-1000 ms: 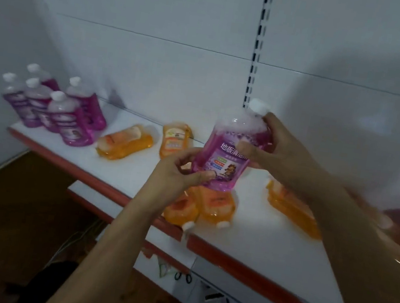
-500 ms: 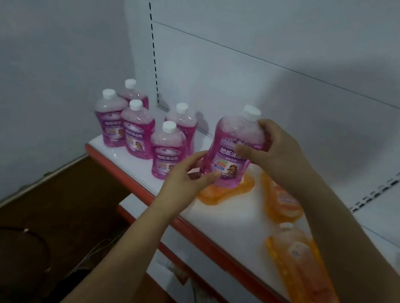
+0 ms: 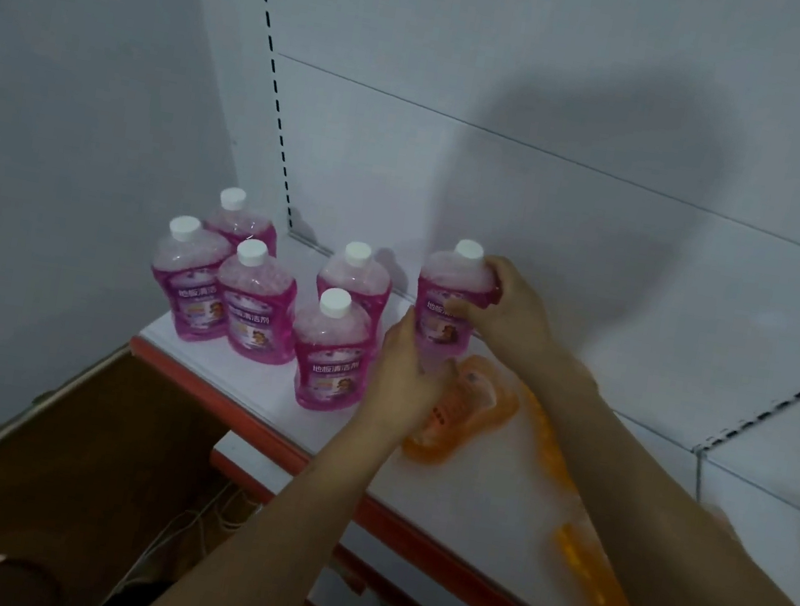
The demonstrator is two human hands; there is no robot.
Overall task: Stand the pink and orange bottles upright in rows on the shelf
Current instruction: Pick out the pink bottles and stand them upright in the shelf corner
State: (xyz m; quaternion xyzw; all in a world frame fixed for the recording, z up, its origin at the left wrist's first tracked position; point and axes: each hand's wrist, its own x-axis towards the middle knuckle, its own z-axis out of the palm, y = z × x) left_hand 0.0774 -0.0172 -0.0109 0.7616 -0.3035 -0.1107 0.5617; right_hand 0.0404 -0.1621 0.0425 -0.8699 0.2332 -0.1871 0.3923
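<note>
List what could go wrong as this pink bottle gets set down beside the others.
1. The held pink bottle, gripped by the left hand and right hand, hangs right above a lying orange bottle; set down there, it may land on it and tip.
2. The left hand sits close to the front pink bottle; a nudge might topple it toward the shelf edge.

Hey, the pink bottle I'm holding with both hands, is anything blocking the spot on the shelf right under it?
Partly. An orange bottle lies on its side on the shelf, just in front of and below the held pink bottle. The nearest standing pink bottle is close on its left. The exact landing spot is hidden by the left hand.
</note>
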